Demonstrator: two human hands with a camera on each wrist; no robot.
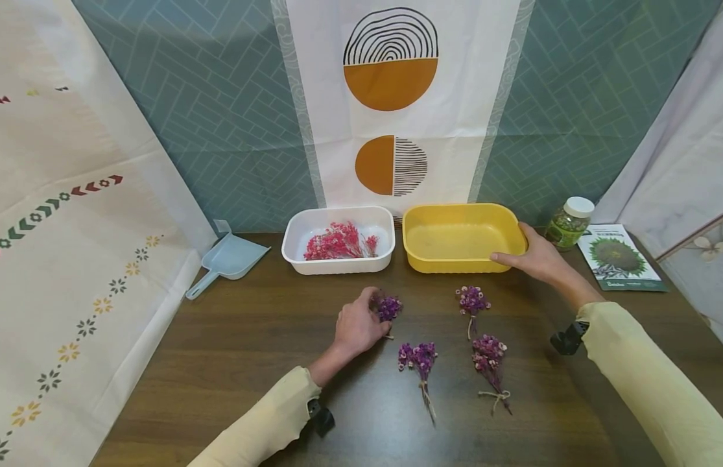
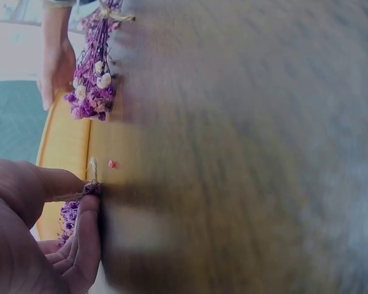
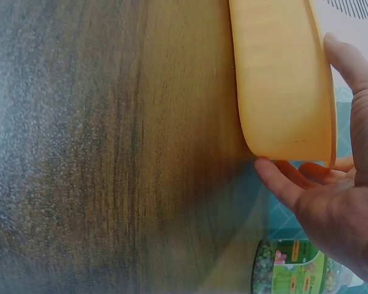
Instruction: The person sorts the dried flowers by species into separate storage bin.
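My left hand [image 1: 356, 326] pinches a small bunch of purple dried flowers [image 1: 389, 308] at its tied stems, low over the table in front of the white tub. In the left wrist view, thumb and forefinger meet at the twine [image 2: 67, 197], and the palm hides part of the blossoms. My right hand [image 1: 535, 258] holds the right end of a yellow plastic tub [image 1: 460, 266], thumb on the front rim and fingers round the end wall. Nothing lies inside that tub. Three more purple bunches [image 1: 419, 355] [image 1: 472, 300] [image 1: 488, 353] lie on the table.
Beside the yellow tub stands a white tub [image 1: 338, 266] with pink dried flowers [image 1: 340, 241]. A light blue dustpan [image 1: 229, 257] lies at the left. Behind my right hand are a white-lidded jar [image 1: 568, 225] and a sunflower packet [image 1: 620, 257]. Cloth hangs along the back.
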